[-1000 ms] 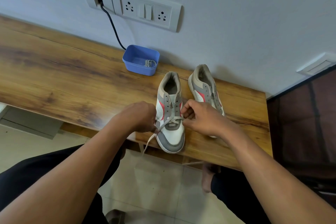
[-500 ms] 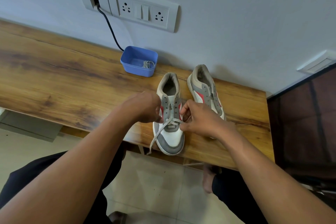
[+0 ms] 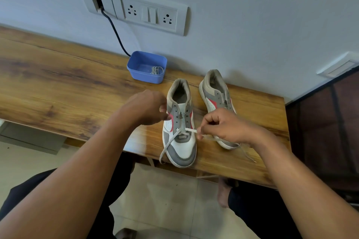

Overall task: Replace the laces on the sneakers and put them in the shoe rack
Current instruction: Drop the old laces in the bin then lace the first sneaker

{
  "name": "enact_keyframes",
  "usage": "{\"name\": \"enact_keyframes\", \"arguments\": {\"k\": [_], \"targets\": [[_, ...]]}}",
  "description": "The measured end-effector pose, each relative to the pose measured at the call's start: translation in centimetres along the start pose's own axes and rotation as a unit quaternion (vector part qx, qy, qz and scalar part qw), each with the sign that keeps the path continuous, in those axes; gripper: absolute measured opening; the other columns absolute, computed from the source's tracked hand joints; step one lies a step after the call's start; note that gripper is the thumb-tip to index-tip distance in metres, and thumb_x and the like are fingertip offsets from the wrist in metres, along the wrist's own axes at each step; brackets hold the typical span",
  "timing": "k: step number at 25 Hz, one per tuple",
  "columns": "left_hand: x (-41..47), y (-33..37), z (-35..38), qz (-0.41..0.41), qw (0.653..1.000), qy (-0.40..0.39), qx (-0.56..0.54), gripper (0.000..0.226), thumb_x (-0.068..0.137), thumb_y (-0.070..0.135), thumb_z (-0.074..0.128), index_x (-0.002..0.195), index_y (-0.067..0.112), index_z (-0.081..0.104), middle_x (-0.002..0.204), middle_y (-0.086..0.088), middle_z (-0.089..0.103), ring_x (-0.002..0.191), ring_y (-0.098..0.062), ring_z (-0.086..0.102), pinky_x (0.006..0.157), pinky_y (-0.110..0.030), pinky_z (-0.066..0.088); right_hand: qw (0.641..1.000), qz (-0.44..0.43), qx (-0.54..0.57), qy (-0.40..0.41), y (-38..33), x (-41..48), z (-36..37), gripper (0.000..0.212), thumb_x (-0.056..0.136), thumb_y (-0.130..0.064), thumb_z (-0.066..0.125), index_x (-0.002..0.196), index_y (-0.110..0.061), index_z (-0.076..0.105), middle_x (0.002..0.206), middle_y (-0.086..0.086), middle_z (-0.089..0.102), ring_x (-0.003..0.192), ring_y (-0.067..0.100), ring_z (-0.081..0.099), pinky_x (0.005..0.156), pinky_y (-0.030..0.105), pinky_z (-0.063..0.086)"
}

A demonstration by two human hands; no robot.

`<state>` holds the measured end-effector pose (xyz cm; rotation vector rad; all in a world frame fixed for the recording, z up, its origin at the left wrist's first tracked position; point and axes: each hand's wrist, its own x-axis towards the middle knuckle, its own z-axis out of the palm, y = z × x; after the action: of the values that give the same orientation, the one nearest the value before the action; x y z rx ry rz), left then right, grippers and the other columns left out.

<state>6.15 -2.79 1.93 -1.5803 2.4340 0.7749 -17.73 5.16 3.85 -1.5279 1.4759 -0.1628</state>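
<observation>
Lace: a flat white lace [image 3: 180, 133] ran through the lowest eyelets of the near sneaker [image 3: 181, 147] and crossed over the tongue.
Lace, right end: it was drawn taut sideways from the eyelet into the right hand [image 3: 223, 127], just beside the shoe; a further length trailed out from under that hand across the surface [image 3: 68, 87].
Lace, left end: it hung loose down the shoe's flank and over the front edge of the surface, well below the left hand [image 3: 143, 108] and apart from it.
Right hand: thumb and forefinger were pinching the lace, the other fingers curled in.
Left hand: its fingers were curled against the shoe's left side by the upper eyelets; whether it gripped the upper could not be told.
Near sneaker: upright, toe toward the person, near the front edge.
Far sneaker [image 3: 215, 93]: just beside it on the right, unlaced, its toe hidden behind the right hand.
Blue tub [image 3: 145, 68]: behind the shoes by the wall, with a coiled lace [image 3: 156, 70] inside.
Wall: a socket panel [image 3: 149, 13] with a black cable [image 3: 114, 31] dropping behind the tub.
</observation>
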Motion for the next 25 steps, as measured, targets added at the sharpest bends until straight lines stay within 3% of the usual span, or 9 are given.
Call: {"name": "enact_keyframes", "arguments": {"k": [3, 6, 9, 13, 15, 17, 20, 22, 25], "targets": [[-0.6, 0.9, -0.5, 0.082, 0.985, 0.022, -0.152, 0.013, 0.086, 0.033, 0.079, 0.095, 0.028, 0.073, 0.083, 0.008, 0.072, 0.078, -0.012, 0.069, 0.078, -0.038, 0.060, 0.991, -0.029, 0.130, -0.012, -1.5, -1.3, -0.4, 0.022, 0.102, -0.020, 0.067, 0.085, -0.007, 0.071, 0.078, 0.008, 0.077, 0.071, 0.012, 0.072, 0.070, 0.023, 0.057], [-1.5, 2.6, -0.4, 0.158, 0.935, -0.099, -0.301, 0.015, 0.090, 0.012, 0.076, 0.103, 0.019, 0.073, 0.083, -0.007, 0.075, 0.073, -0.026, 0.074, 0.072, -0.037, 0.063, 0.976, -0.015, 0.216, -0.016, -1.9, -1.0, 0.3, 0.023, 0.102, -0.020, 0.066, 0.089, -0.002, 0.069, 0.073, 0.012, 0.072, 0.064, 0.022, 0.069, 0.060, 0.032, 0.060], [-0.9, 2.3, 0.2, 0.157, 0.951, -0.107, -0.243, 0.002, 0.091, 0.015, 0.075, 0.089, 0.015, 0.074, 0.078, -0.005, 0.075, 0.069, -0.018, 0.073, 0.067, -0.034, 0.061, 0.971, -0.031, 0.238, -0.023, -2.0, -0.3, -0.2, 0.011, 0.098, -0.013, 0.071, 0.094, -0.003, 0.072, 0.080, 0.014, 0.074, 0.062, 0.019, 0.065, 0.053, 0.025, 0.055], [-0.2, -0.1, -0.2, 0.072, 0.993, -0.070, -0.068, 0.015, 0.082, 0.031, 0.084, 0.093, 0.033, 0.075, 0.077, 0.011, 0.067, 0.070, -0.002, 0.060, 0.064, -0.023, 0.045, 0.971, -0.043, 0.233, -0.011, -0.9, -0.3, -1.5, 0.015, 0.095, -0.002, 0.073, 0.107, 0.007, 0.073, 0.091, 0.024, 0.076, 0.065, 0.018, 0.067, 0.054, 0.024, 0.056], [-0.4, -0.3, -0.4, 0.095, 0.983, -0.087, -0.130, 0.022, 0.078, 0.034, 0.087, 0.098, 0.035, 0.076, 0.076, 0.008, 0.068, 0.070, -0.002, 0.057, 0.064, -0.021, 0.045, 0.972, -0.056, 0.229, 0.003, -0.9, 0.0, -0.9, 0.015, 0.095, -0.002, 0.073, 0.107, 0.007, 0.073, 0.090, 0.022, 0.077, 0.065, 0.018, 0.068, 0.054, 0.025, 0.057], [-0.9, 0.2, -0.8, 0.135, 0.958, -0.116, -0.227, 0.014, 0.081, 0.031, 0.085, 0.093, 0.027, 0.080, 0.074, 0.003, 0.068, 0.064, -0.002, 0.054, 0.060, -0.021, 0.045, 0.969, -0.071, 0.235, 0.024, -1.2, 0.6, -0.1, 0.014, 0.095, -0.003, 0.073, 0.106, 0.005, 0.073, 0.088, 0.019, 0.078, 0.067, 0.019, 0.069, 0.056, 0.027, 0.058], [-0.5, -1.1, -1.3, 0.080, 0.981, -0.102, -0.147, 0.013, 0.082, 0.032, 0.084, 0.087, 0.020, 0.080, 0.078, 0.006, 0.068, 0.072, -0.007, 0.058, 0.070, -0.026, 0.046, 0.972, -0.069, 0.222, 0.033, -0.9, 1.0, -0.6, 0.012, 0.096, -0.003, 0.073, 0.106, 0.003, 0.074, 0.090, 0.019, 0.078, 0.068, 0.018, 0.070, 0.059, 0.028, 0.059], [-0.8, -2.2, -1.6, 0.029, 0.984, -0.146, -0.102, 0.009, 0.081, 0.032, 0.084, 0.088, 0.032, 0.079, 0.090, 0.015, 0.069, 0.083, 0.002, 0.060, 0.075, -0.028, 0.045, 0.976, -0.062, 0.207, 0.032, -0.6, 1.0, -1.1, 0.011, 0.096, -0.005, 0.073, 0.105, 0.002, 0.075, 0.090, 0.018, 0.079, 0.068, 0.016, 0.069, 0.060, 0.028, 0.060], [-1.2, -1.6, -1.5, 0.062, 0.977, -0.139, -0.146, 0.023, 0.076, 0.040, 0.087, 0.098, 0.037, 0.079, 0.102, 0.017, 0.070, 0.088, 0.003, 0.060, 0.076, -0.027, 0.048, 0.977, -0.070, 0.202, 0.023, -1.1, 1.3, 0.0, 0.009, 0.096, -0.006, 0.074, 0.103, 0.000, 0.075, 0.088, 0.016, 0.079, 0.069, 0.019, 0.070, 0.059, 0.029, 0.060]]}}
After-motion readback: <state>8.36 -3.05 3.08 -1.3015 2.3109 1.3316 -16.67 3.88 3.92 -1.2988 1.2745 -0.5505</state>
